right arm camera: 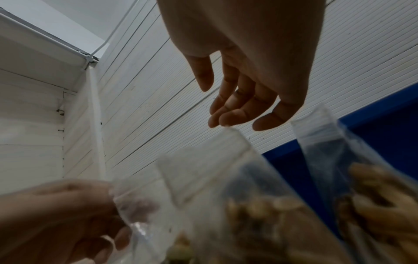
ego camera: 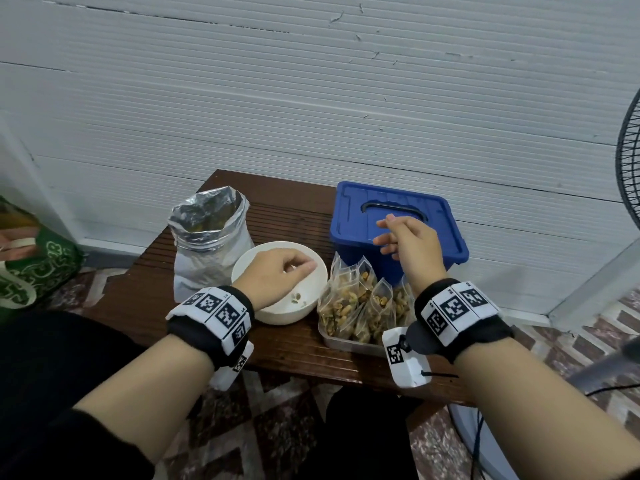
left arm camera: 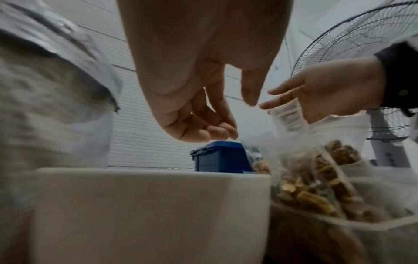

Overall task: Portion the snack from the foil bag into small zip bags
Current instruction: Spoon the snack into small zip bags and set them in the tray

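Note:
The open foil bag (ego camera: pixel 207 233) stands at the back left of the small brown table (ego camera: pixel 294 351). In front of it is a white bowl (ego camera: pixel 313 296) with a few snack pieces (ego camera: pixel 298 298) at the bottom. My left hand (ego camera: pixel 298 268) hovers over the bowl with its fingers loosely curled downward, and it holds nothing in the left wrist view (left arm camera: pixel 226 121). Several filled zip bags (ego camera: pixel 349 303) stand upright in a clear tray (ego camera: pixel 346 342). My right hand (ego camera: pixel 384 237) hangs relaxed and empty just above their tops (right arm camera: pixel 226 107).
A closed blue plastic box (ego camera: pixel 398 220) with a handle sits behind the tray, under my right hand. A green bag (ego camera: pixel 34 268) lies on the floor at the left. A standing fan (ego camera: pixel 628 168) is at the right, and a white ribbed wall runs behind the table.

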Action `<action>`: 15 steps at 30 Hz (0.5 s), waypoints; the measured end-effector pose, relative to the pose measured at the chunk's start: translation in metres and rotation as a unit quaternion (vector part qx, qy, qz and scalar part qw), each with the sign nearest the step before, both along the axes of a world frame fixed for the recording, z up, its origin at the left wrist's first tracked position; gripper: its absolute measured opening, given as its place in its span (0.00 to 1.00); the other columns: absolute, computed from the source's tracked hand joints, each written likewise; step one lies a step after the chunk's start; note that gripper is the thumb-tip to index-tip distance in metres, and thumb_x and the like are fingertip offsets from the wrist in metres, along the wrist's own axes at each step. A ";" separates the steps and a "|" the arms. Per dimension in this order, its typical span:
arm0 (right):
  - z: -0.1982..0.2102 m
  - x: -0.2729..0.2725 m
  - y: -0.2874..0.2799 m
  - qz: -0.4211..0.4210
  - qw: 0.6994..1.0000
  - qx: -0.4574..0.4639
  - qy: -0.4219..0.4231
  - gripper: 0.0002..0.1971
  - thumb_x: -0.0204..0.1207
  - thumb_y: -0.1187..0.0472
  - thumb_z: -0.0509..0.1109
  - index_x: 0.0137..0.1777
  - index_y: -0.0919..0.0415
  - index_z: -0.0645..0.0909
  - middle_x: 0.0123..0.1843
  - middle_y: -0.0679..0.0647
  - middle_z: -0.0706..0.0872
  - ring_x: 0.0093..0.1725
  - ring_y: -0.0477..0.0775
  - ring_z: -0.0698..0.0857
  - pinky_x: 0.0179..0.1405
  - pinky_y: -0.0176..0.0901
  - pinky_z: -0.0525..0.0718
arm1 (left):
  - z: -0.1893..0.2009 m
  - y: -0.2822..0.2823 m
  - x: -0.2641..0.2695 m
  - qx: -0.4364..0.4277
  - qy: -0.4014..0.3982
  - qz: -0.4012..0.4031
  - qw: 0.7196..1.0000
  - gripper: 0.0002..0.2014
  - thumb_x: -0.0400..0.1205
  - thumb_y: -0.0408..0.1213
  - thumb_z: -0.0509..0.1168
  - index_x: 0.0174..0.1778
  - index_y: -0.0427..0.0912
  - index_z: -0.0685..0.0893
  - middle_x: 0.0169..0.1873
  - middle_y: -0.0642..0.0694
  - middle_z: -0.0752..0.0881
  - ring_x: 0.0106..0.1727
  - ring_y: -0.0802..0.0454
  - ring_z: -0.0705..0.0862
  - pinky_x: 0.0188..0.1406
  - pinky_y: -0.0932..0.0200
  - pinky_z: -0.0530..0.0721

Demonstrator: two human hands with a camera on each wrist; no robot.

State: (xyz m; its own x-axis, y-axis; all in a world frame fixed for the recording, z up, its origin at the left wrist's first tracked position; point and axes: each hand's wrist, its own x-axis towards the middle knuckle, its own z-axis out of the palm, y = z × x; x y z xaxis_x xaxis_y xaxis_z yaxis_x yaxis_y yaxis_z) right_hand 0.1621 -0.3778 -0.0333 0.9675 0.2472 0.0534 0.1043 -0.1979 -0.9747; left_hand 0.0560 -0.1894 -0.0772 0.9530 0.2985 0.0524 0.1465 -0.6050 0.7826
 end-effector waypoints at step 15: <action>-0.012 -0.024 0.045 0.074 0.991 -0.072 -0.080 0.07 0.80 0.57 0.67 0.46 0.57 0.86 0.38 0.50 0.89 0.38 0.43 0.84 0.47 0.40 0.83 | -0.031 0.037 0.014 0.241 0.261 -0.023 0.935 0.42 0.75 0.55 0.73 0.81 0.47 0.63 0.78 0.46 0.68 0.78 0.46 0.67 0.76 0.45 0.68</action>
State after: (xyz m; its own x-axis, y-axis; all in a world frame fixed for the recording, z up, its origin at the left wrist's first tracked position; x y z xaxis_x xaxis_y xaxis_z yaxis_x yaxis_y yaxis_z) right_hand 0.1384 -0.3325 -0.0449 0.9018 0.4025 0.1576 0.2942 -0.3046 -0.9059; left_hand 0.0700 -0.1526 -0.1083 0.8974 0.3189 -0.3051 0.3980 -0.8833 0.2476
